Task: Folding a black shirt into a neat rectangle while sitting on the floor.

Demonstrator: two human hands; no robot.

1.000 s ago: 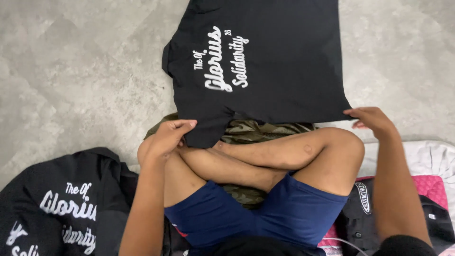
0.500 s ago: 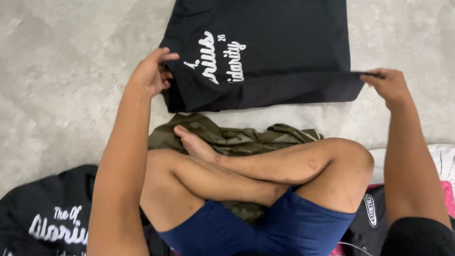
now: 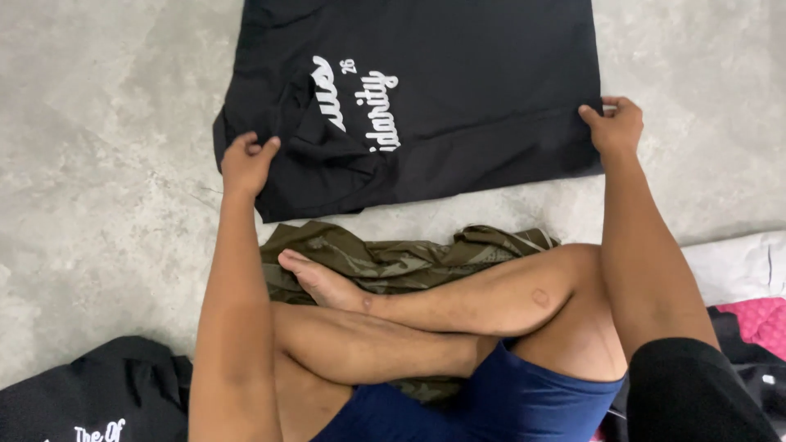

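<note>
While the black T-shirt (image 3: 458, 90) lies flat on the grey floor (image 3: 98, 164) beyond the crossed legs, the left hand (image 3: 248, 161) pinches its left edge and the right hand (image 3: 614, 124) pinches its right edge.

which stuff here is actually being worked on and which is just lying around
In hand: black t-shirt on the floor, its near folded edge pinched by left hand and right hand.

Lying about: olive garment, second black shirt, pink cloth.
</note>
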